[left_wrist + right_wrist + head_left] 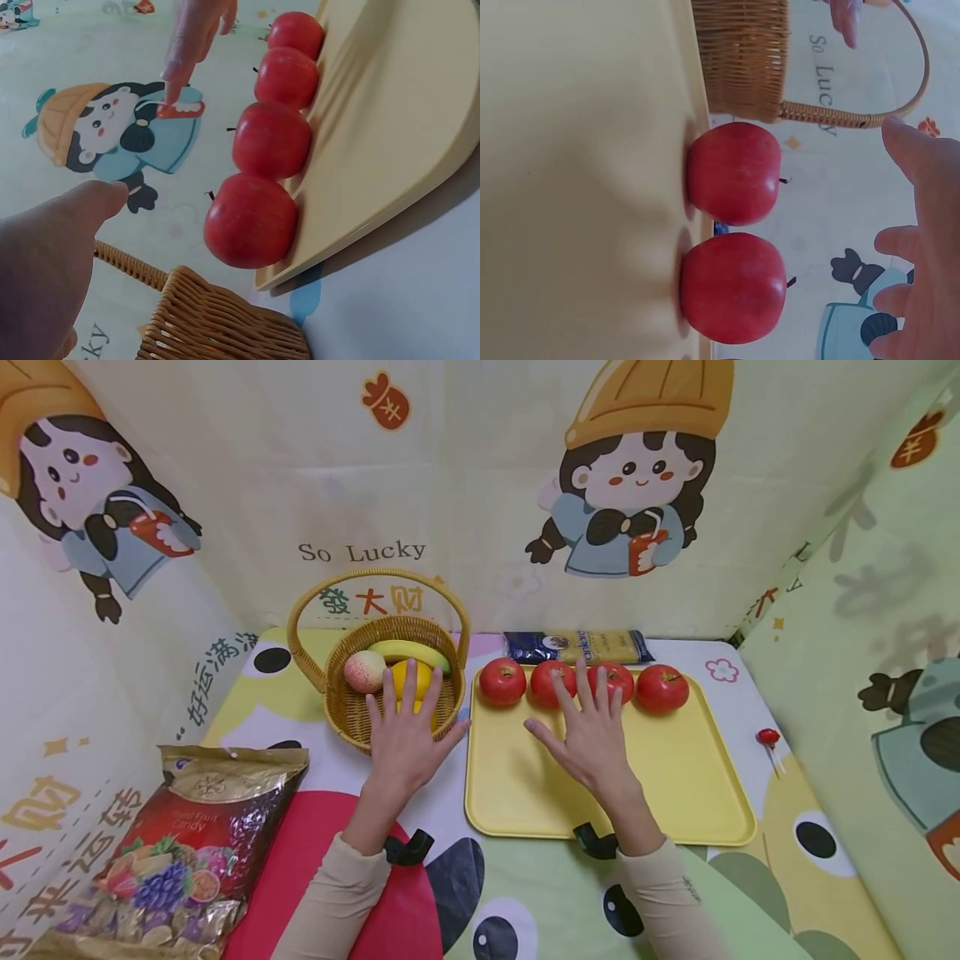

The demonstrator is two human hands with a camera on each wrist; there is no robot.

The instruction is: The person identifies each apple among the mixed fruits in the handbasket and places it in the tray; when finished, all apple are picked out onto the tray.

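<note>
My left hand (406,739) hovers in front of the wicker basket (341,714), its fingers spread and holding nothing. Inside the basket lie a banana (411,652), a pinkish speckled peach (364,672) and a yellow-orange fruit (402,675), partly hidden by the fingers. Over the yellow tray (690,768) my right hand (594,739) is held with fingers spread, also without anything in it. A row of red apples, such as the leftmost apple (502,682) and the rightmost apple (662,688), stands along the tray's far edge. Fingers of the right hand partly cover the middle ones.
A bag of dried fruit candy (187,835) lies at the left. Behind the tray is a blue and yellow packet (577,647). To the tray's right lies a small red item (768,737) with thin pale stems. Patterned cloth walls enclose the table on three sides.
</note>
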